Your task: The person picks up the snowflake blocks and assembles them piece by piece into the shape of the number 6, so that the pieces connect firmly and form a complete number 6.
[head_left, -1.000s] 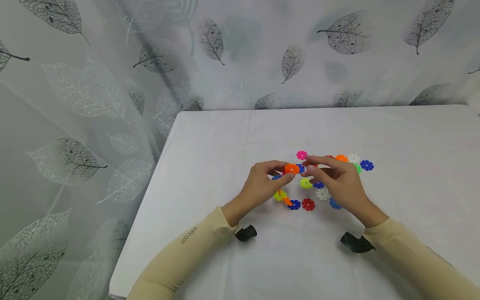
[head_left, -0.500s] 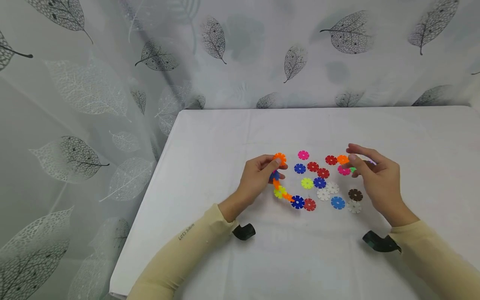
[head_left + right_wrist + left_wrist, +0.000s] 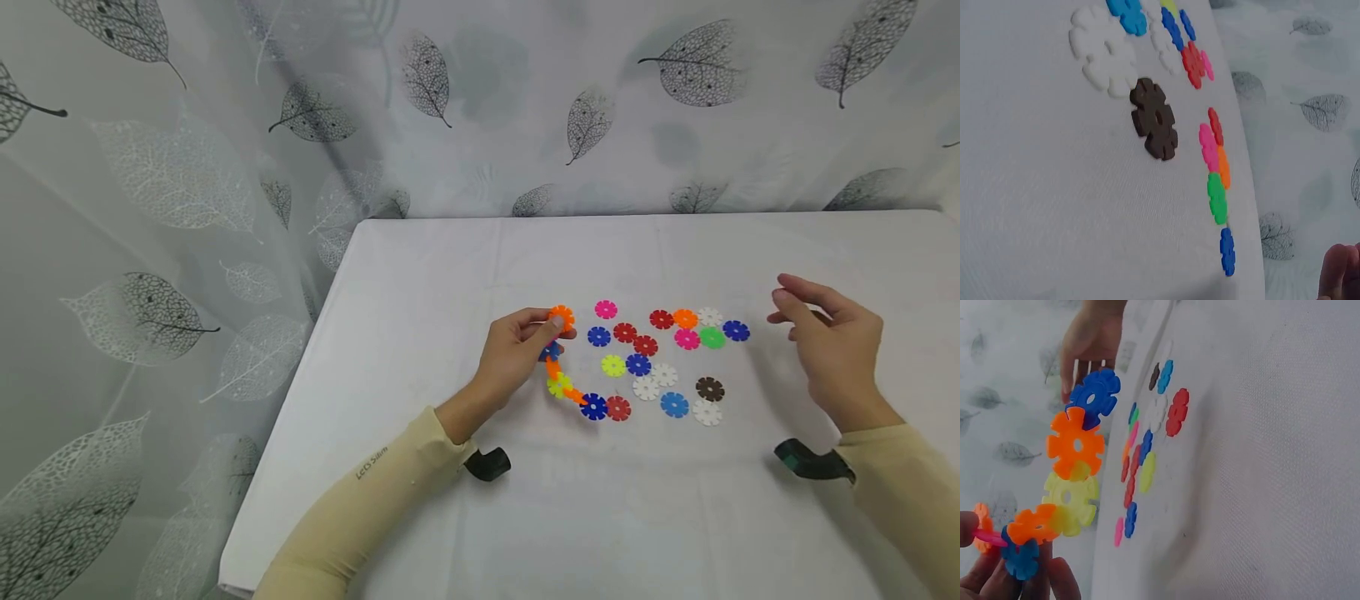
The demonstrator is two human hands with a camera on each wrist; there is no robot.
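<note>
"What is the left hand (image 3: pixel 513 354) doing?"

"Pinching one end of a chain of notched discs (image 3: pixel 1082 509), linked in orange, pink, blue and yellow. The chain is held up above the white worktop (image 3: pixel 435 283), with a dark blue disc (image 3: pixel 1100 387) at its far end."

"And the right hand (image 3: pixel 840 346)?"

"Raised well apart on the right, fingers loosely bent around nothing. Loose discs lie between the hands, including a brown disc (image 3: pixel 710 389) and a green disc (image 3: pixel 712 337)."
</note>
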